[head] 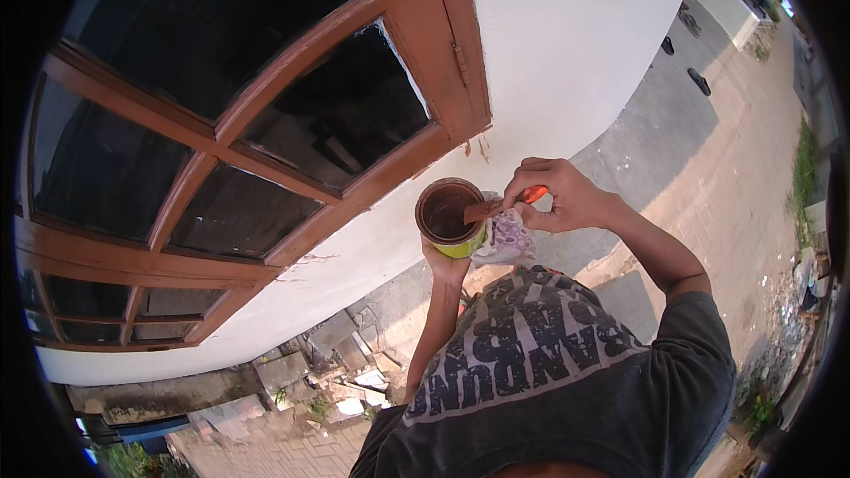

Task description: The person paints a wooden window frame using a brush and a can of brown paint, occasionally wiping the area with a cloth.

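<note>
My left hand [446, 260] grips a yellow-green paint can [458, 251] from below and behind; most of its fingers are hidden. Brown paint [446, 211] shows inside, and the can's rim is coated with it. In my right hand [556, 194] is a paintbrush [533, 194] with an orange handle. Its brown-coated bristles [479, 211] reach over the can's right rim into the opening. A white cloth with a purple pattern [510, 239] hangs against the can's right side, under my right hand; what holds it there cannot be made out.
A brown-painted wooden window frame [292, 179] with dark glass panes [339, 106] fills the left, set in a white wall [551, 46]. Brown smears [483, 149] mark the wall by its corner. Broken tile rubble [352, 378] lies at the wall's foot. Dark sandals [698, 81] rest on the paving.
</note>
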A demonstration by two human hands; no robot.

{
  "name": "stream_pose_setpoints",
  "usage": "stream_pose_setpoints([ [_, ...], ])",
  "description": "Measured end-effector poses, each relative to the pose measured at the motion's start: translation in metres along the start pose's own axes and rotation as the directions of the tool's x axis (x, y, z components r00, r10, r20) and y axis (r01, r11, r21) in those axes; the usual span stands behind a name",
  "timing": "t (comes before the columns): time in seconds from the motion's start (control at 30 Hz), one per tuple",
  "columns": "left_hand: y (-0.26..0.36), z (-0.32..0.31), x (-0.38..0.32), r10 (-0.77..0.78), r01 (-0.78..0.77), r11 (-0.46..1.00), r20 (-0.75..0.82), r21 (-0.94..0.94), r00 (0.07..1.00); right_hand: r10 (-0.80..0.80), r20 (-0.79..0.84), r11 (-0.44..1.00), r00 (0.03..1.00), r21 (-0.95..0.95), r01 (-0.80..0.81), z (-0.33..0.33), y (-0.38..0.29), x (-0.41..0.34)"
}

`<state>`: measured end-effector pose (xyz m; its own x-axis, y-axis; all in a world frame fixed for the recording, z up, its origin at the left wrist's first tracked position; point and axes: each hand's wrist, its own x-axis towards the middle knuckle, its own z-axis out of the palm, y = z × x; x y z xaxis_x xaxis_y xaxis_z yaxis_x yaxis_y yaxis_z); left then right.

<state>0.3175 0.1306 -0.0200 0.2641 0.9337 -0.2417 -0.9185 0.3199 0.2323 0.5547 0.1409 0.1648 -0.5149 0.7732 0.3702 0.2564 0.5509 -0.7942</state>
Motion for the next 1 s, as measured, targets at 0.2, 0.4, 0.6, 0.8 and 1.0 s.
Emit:
stream_pose_setpoints([
  [0.2,0.01,-0.012,-0.001,-0.023,0.024,1.0,-0.061,0.008,0.998,0.052,-0.105,0.998,0.993,-0.02,-0.054,-0.009,0.0,0.01],
  [0.4,0.005,-0.001,0.001,-0.04,0.043,0.998,-0.056,0.055,0.998,0.324,-0.13,0.931,0.937,0.219,-0.292,0.003,0.005,0.014],
  [0.6,0.007,-0.016,0.0,-0.033,0.037,0.999,-0.087,0.039,0.996,0.196,-0.469,0.974,0.861,0.197,-0.114,-0.008,0.027,0.016],
  [0.8,0.018,-0.025,-0.01,0.012,-0.012,1.0,-0.063,-0.003,0.998,0.121,-0.508,0.979,0.852,-0.08,-0.187,0.009,0.091,0.039],
  [1.0,0.026,-0.035,-0.019,0.046,-0.043,0.999,-0.088,0.03,0.995,0.082,-0.436,0.951,0.896,-0.235,-0.202,0.019,0.118,0.064],
])
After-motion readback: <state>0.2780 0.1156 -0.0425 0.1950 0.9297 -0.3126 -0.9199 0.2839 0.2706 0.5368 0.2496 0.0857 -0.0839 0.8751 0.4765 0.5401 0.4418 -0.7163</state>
